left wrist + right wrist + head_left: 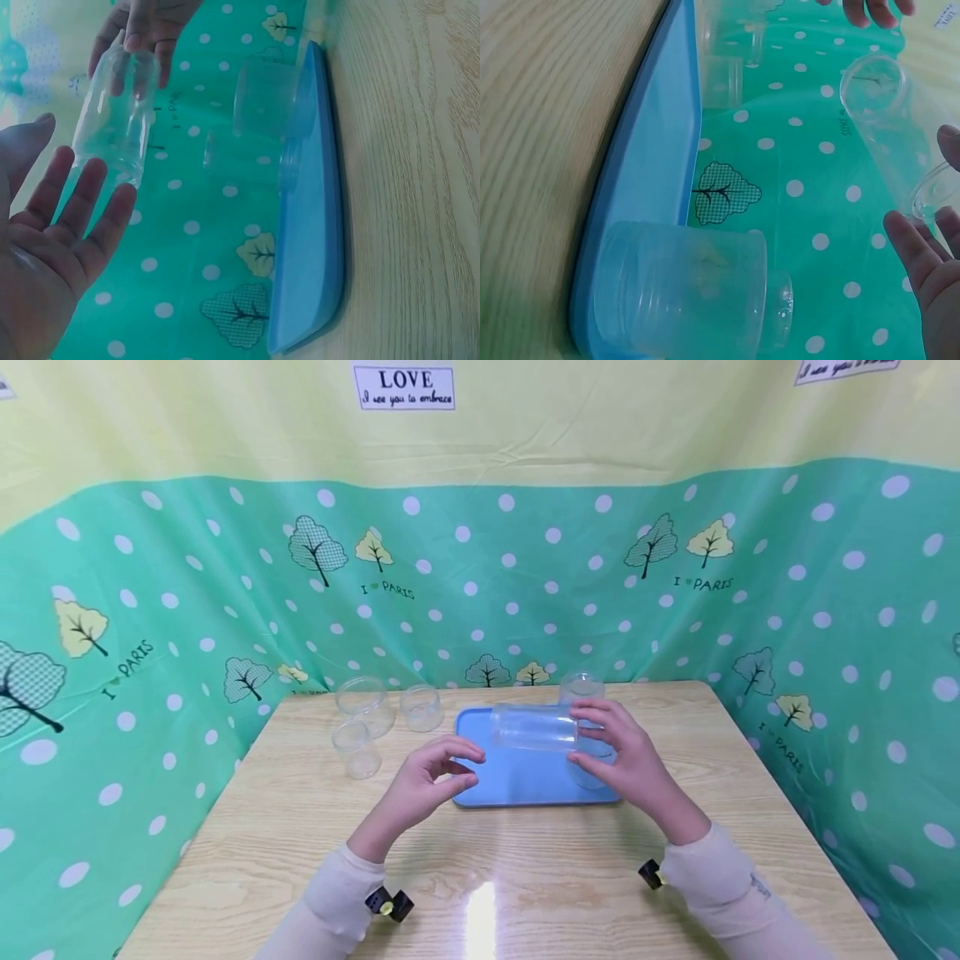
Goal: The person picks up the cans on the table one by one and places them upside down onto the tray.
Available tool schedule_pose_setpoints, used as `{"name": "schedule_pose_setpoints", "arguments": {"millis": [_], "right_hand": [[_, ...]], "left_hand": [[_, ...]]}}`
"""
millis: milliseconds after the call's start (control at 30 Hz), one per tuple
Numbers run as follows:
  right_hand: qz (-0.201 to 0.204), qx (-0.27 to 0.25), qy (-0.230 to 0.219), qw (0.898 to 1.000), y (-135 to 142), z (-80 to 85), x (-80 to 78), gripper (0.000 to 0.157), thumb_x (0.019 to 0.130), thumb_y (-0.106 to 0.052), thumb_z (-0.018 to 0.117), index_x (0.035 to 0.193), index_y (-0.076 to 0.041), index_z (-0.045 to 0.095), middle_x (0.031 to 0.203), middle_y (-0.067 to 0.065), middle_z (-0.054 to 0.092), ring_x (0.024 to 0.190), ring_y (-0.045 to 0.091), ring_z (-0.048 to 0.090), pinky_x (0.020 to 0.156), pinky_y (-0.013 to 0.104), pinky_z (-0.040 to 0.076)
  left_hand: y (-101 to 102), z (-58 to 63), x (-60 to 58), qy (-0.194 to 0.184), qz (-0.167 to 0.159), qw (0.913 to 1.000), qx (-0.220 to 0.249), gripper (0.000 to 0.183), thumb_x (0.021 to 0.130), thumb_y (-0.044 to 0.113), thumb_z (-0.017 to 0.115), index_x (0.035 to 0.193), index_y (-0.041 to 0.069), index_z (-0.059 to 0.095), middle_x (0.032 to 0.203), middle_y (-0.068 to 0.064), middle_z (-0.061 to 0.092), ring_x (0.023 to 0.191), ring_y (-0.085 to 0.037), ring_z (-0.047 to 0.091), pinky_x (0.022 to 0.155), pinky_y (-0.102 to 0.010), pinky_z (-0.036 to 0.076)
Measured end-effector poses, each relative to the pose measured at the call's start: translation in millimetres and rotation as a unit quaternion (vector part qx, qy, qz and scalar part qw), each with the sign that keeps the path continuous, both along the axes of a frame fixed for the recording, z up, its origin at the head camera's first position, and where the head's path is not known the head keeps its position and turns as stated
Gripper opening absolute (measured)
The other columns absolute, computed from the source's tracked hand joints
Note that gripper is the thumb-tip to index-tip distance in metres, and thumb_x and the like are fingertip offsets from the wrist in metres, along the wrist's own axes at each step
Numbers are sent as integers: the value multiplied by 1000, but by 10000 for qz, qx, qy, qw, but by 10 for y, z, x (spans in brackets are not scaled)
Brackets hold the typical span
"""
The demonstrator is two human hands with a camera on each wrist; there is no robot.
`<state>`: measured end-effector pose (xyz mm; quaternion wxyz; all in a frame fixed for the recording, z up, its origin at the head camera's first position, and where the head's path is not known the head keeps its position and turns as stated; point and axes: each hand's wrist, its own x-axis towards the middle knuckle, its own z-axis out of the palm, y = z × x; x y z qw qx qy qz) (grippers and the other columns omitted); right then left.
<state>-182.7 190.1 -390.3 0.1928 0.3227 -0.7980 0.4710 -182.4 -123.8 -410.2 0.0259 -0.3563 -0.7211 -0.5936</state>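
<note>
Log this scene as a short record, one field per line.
Right hand: holds a clear jar by one end
Jar pose: on its side, above the blue tray
Left hand: near the jar's other end, not touching it
On tray: two clear containers, toward its right side
Left of tray: three clear containers on the wooden table

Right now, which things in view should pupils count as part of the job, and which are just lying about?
Likely in the job:
clear cylindrical jar, in the right hand
blue tray
two clear jars on the tray

Seemingly lying about:
three clear jars left of the tray
tree-print cloth backdrop
</note>
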Motion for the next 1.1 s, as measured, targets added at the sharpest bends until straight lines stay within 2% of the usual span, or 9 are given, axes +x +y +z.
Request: {"name": "schedule_pose_setpoints", "arguments": {"millis": [300, 433, 533, 667, 867, 1000, 1100], "right_hand": [[-121, 395, -37, 9991, -4, 170, -116, 59, 75, 5, 78, 129, -6, 55, 135, 16, 47, 119, 28, 54, 90, 44, 53], [-116, 461, -6, 9989, 50, 89, -328, 61, 76, -2, 79, 131, -13, 55, 137, 10, 47, 120, 26, 55, 91, 39, 54], [-98, 585, -34, 9982, 105, 34, -484, 63, 77, -9, 80, 132, -23, 54, 139, 2, 46, 121, 21, 54, 91, 32, 54], [-187, 928, -143, 9954, 114, 137, -551, 60, 80, -14, 79, 132, -28, 53, 137, -3, 46, 122, 19, 53, 92, 29, 54], [-92, 1270, -275, 9915, 98, 301, -685, 60, 80, -14, 79, 132, -27, 54, 136, -3, 47, 123, 17, 50, 92, 33, 54], [-54, 1512, -403, 9877, 66, 408, -745, 58, 80, -13, 78, 131, -28, 55, 134, -6, 46, 121, 15, 50, 93, 37, 54], [-96, 1782, -454, 9829, 29, 483, -781, 56, 81, -14, 78, 131, -24, 56, 134, -6, 46, 121, 15, 49, 92, 37, 54]], "left_hand": [[12, -7, 10, 7, -144, 9995, -293, 23, 88, 2, 68, 110, 7, 65, 116, -16, 61, 108, -27, 59, 85, -43, 57], [-1, -139, -64, 58, -241, 9987, -436, 23, 89, 12, 68, 112, 13, 65, 116, -9, 62, 108, -21, 61, 86, -39, 57], [-16, -240, -119, 116, -278, 9978, -594, 23, 90, 19, 68, 114, 17, 65, 116, -5, 63, 107, -17, 62, 86, -36, 57], [-19, -250, -115, 178, -232, 9964, -791, 23, 91, 18, 67, 114, 19, 65, 116, -4, 63, 106, -16, 62, 86, -35, 56], [-29, -274, -124, 398, -282, 9943, -944, 23, 90, 15, 68, 113, 19, 65, 116, -5, 63, 107, -18, 60, 85, -35, 57], [-37, -290, -132, 453, -326, 9917, -1155, 23, 91, 19, 67, 113, 22, 65, 116, 2, 63, 108, -16, 60, 85, -34, 57], [-38, -297, -139, 516, -360, 9884, -1380, 23, 91, 21, 67, 114, 23, 65, 116, 4, 62, 108, -14, 60, 85, -34, 56]]}}
